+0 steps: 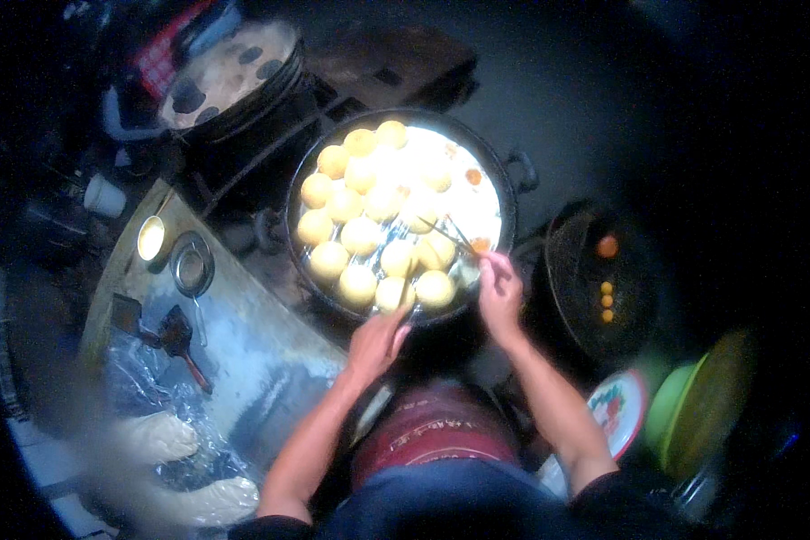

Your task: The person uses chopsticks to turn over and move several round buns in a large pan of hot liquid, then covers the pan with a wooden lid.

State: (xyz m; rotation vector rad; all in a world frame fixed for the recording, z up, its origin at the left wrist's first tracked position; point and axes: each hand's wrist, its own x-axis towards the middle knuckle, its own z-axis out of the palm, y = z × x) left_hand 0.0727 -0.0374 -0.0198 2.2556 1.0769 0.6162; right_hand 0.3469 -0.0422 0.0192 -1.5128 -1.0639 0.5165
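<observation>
A wide dark pan (294, 261) holds several round, pale yellow dough balls (315, 227); bright glare washes out its upper right part. Over the pan's near edge, my left hand (378, 349) is closed at the fingertips beside the front balls. A narrow yellowish strip seems to run up from those fingers, but its kind is unclear. My right hand (501, 292), at the pan's right side, pinches a thin dark stick (459, 236) that points up and left among the balls. Small orange-brown bits (473, 177) show in the bright area.
Left of the pan stands a worktop (252, 360) with a small strainer (192, 265), a dark spatula (178, 335) and wrapped pale dough (164, 437). At right are a dark wok (594, 337) with small orange balls, a patterned plate (639, 400) and a green basin (670, 405). A round stove (283, 54) stands behind.
</observation>
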